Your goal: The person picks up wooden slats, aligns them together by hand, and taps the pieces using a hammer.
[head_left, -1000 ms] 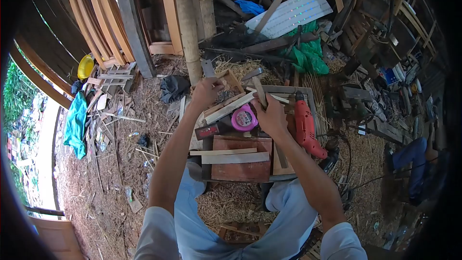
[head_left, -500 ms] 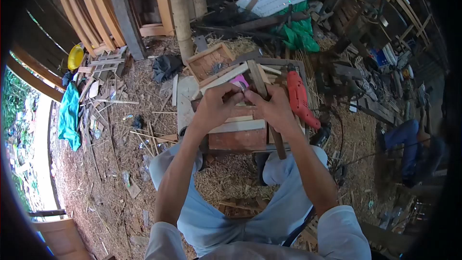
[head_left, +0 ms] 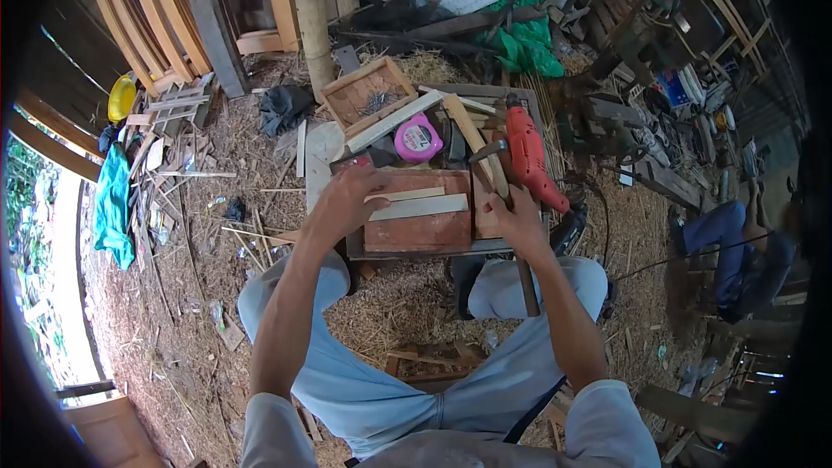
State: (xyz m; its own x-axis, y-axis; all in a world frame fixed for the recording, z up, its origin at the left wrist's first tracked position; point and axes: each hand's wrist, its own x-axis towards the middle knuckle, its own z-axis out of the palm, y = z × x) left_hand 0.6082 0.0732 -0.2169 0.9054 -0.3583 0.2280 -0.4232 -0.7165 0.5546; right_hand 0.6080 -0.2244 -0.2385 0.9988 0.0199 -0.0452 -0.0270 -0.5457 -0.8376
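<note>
My left hand is over the left end of two pale wood strips, thumb and fingers apart; I cannot tell whether it touches them. The strips lie on a reddish-brown wooden block. My right hand is closed around the handle of a hammer, whose metal head points away from me. A pink tape measure sits beyond the block. To the right of the hammer lies a red power drill.
A wooden tray with nails stands at the far side of the low worktable. Wood pieces lie beside it. Shavings and scraps cover the floor. Another person is at the right. Door frames lean at the back left.
My hands have moved apart from their pinch near the tape measure, which now shows fully. The left went left to the strips; the right came down onto the hammer handle.
</note>
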